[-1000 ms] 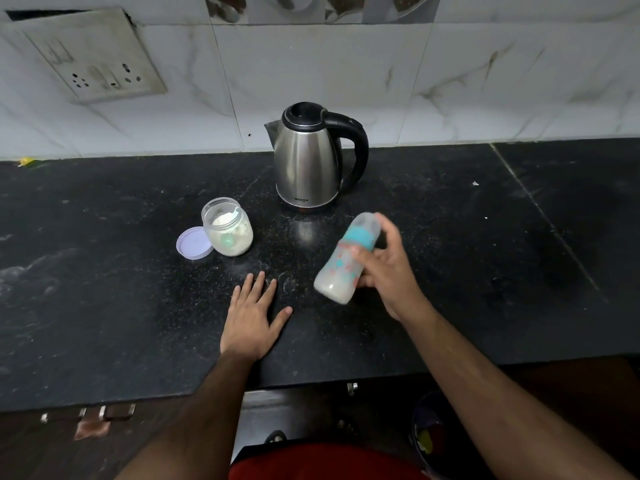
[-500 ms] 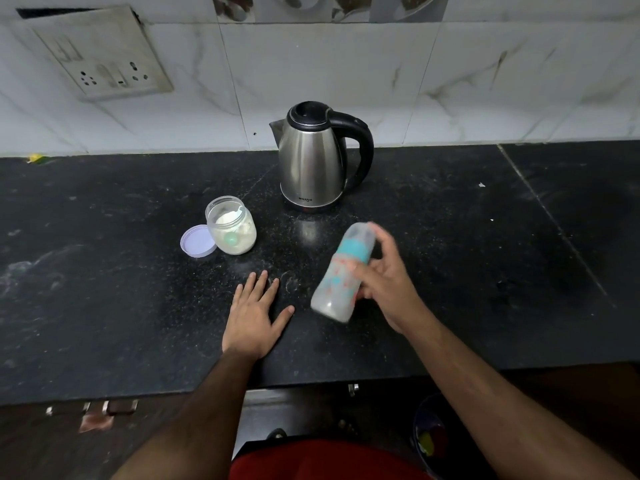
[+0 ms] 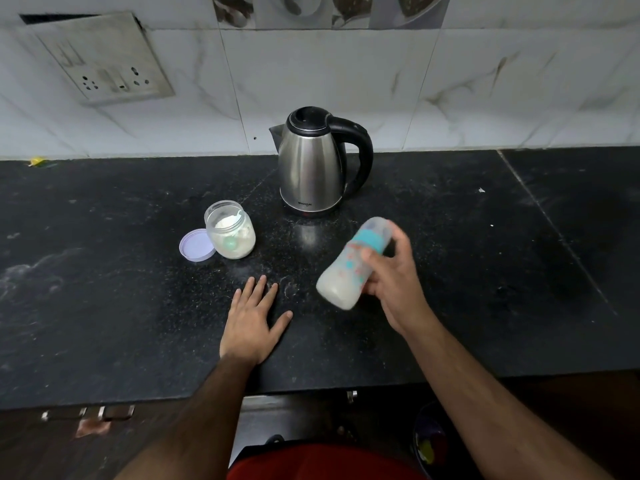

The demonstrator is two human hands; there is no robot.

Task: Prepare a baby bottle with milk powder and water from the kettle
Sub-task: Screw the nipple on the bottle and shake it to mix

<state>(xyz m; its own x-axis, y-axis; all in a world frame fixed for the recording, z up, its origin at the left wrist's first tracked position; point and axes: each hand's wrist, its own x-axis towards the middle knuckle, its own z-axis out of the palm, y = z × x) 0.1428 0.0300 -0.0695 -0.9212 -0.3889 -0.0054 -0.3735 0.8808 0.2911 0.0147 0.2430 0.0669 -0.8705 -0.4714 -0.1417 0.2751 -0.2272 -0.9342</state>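
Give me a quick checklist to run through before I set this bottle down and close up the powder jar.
1. Bottle firmly held: ok, the right hand grips it, tilted above the counter.
2. Bottle capped: ok, the teal collar and clear cap are on.
3. Milk fully mixed: cannot tell, the bottle is blurred.
4. Left hand free for the lid: ok, it rests flat on the counter.
5. Jar closed: not ok, it stands open with a scoop inside; the lid lies beside it.
6. Kettle out of the way: ok, upright by the wall.
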